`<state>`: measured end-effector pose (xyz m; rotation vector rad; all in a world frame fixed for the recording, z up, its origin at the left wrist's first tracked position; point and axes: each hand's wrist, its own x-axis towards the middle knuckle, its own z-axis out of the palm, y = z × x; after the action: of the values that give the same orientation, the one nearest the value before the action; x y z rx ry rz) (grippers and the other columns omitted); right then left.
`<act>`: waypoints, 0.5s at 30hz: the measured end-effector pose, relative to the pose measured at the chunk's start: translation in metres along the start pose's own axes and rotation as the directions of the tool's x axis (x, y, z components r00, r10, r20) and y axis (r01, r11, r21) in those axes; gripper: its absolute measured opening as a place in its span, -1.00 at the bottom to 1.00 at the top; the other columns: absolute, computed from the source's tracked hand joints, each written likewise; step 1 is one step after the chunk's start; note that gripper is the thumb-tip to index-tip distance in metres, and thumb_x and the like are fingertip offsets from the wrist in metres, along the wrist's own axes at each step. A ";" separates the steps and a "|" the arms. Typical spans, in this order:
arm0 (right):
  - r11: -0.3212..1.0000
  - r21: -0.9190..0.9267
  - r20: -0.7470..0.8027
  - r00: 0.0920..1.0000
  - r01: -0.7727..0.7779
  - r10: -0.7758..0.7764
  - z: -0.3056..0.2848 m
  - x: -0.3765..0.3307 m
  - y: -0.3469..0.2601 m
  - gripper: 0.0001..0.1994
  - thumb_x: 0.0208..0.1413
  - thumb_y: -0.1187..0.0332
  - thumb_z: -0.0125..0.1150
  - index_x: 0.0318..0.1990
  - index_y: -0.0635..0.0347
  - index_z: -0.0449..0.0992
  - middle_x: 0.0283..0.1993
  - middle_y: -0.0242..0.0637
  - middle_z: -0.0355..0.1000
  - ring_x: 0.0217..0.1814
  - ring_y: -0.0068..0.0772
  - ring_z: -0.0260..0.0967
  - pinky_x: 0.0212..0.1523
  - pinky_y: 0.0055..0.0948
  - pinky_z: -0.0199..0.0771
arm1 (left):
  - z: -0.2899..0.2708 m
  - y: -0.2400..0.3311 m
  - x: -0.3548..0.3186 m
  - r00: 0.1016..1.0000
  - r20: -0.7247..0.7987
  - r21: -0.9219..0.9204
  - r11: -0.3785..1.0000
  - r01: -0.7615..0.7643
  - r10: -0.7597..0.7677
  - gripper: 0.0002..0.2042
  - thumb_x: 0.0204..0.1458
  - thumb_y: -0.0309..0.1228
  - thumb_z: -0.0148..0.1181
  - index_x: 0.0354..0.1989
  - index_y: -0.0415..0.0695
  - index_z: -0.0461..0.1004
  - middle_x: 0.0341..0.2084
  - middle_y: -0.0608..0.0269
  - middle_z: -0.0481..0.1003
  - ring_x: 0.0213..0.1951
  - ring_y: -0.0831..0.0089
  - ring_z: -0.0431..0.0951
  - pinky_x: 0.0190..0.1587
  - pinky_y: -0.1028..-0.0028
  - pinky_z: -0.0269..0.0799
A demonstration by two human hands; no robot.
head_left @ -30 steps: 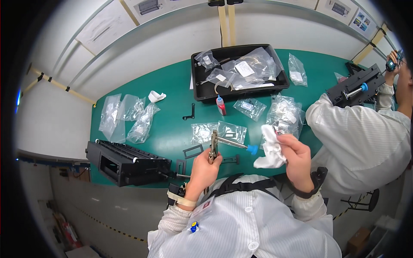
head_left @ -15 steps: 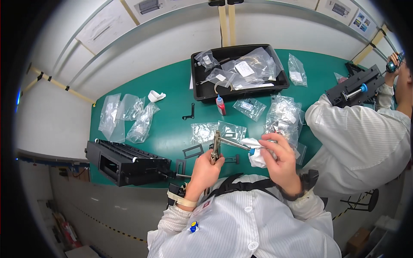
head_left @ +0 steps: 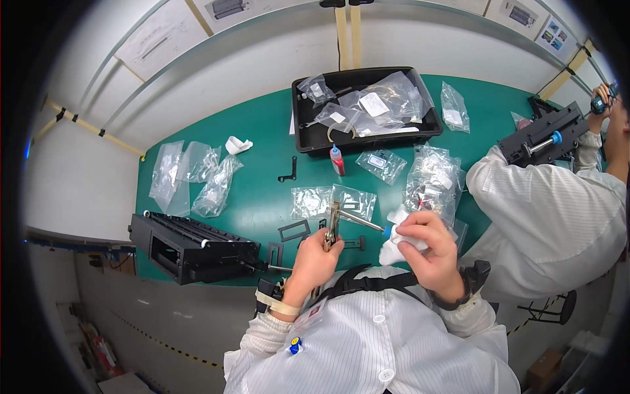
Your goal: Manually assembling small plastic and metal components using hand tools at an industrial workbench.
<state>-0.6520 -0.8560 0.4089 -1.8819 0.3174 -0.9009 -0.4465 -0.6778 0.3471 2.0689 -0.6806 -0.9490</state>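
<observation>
My left hand (head_left: 315, 260) is closed round a pair of metal pliers (head_left: 332, 226), held upright in front of my chest. From the jaws a slim metal rod (head_left: 359, 220) slants down to the right, ending in a blue fitting (head_left: 387, 232). A crumpled white wipe (head_left: 392, 252) is pinched in my right hand (head_left: 433, 253), bunched against that blue end. My right fingertips hide part of the wipe and whatever lies under it. Below the pliers, flat black frame parts (head_left: 294, 230) lie on the green table (head_left: 262, 190).
A black tray (head_left: 367, 140) of bagged parts stands at the back, a red bottle (head_left: 336, 161) before it. Plastic bags (head_left: 430, 180) lie right and left. At left sits a black housing (head_left: 197, 253). A co-worker's white sleeve (head_left: 518, 197) is close on my right.
My right fingers have closed down over the wipe, which has shifted round the blue end. The pliers and rod have moved slightly to the right.
</observation>
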 end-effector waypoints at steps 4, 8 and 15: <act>0.995 -0.103 0.109 0.994 -0.015 0.027 0.005 -0.002 0.014 -0.63 0.07 0.63 0.49 0.06 0.23 0.69 0.08 -0.15 0.56 0.03 -0.16 0.56 0.05 -0.26 0.55 | 0.000 0.009 -0.002 1.000 0.014 0.022 1.000 -0.006 0.006 -0.81 0.27 -0.36 0.32 -0.17 -0.27 0.60 -0.49 0.29 0.62 -0.51 0.53 0.56 -0.39 0.40 0.49; 0.871 -0.473 0.159 0.985 0.134 -0.065 0.005 0.001 0.014 -0.64 0.07 0.38 0.56 0.03 0.20 0.68 0.07 -0.23 0.57 0.07 -0.08 0.51 0.12 -0.15 0.40 | 0.000 0.008 -0.003 1.000 0.021 -0.024 1.000 -0.006 0.007 -0.81 0.27 -0.36 0.32 -0.19 -0.27 0.60 -0.50 0.29 0.61 -0.51 0.52 0.57 -0.40 0.39 0.48; 0.764 -0.621 0.164 0.982 0.173 -0.089 0.013 0.006 0.009 -0.66 0.11 0.22 0.54 -0.04 0.19 0.65 -0.03 -0.22 0.60 0.07 -0.10 0.51 0.16 -0.12 0.32 | -0.001 0.005 -0.001 1.000 0.001 0.010 1.000 0.001 -0.001 -0.81 0.27 -0.36 0.32 -0.19 -0.27 0.60 -0.48 0.28 0.62 -0.49 0.52 0.57 -0.39 0.40 0.48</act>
<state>-0.6370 -0.8549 0.4013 -2.6096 0.4577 -0.8183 -0.4467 -0.6794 0.3522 2.0778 -0.6862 -0.9494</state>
